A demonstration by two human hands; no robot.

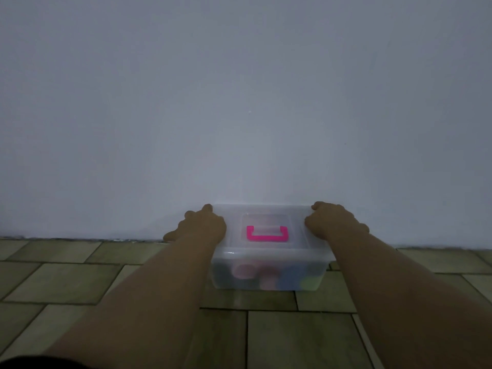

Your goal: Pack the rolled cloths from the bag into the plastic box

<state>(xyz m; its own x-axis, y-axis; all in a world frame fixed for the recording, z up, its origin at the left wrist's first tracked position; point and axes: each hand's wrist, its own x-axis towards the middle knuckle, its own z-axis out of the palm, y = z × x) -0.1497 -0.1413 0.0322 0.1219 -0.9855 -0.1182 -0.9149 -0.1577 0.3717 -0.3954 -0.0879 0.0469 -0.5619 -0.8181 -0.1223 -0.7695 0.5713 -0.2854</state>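
Bare forearms fill the near frame, reaching out to the plastic box (269,270) on the tiled floor (292,336), far side against the wall (239,102). Left hand (203,226) grasps the lid's left end, right hand (332,222) grasps its right end. Lid (266,219) is on, pink handle (267,233) lying flat. Rolled cloths (246,271) show blurrily through the near wall: pink, blue, green, dark. No bag in view. Packing looks done; probably just pressing the lid shut.
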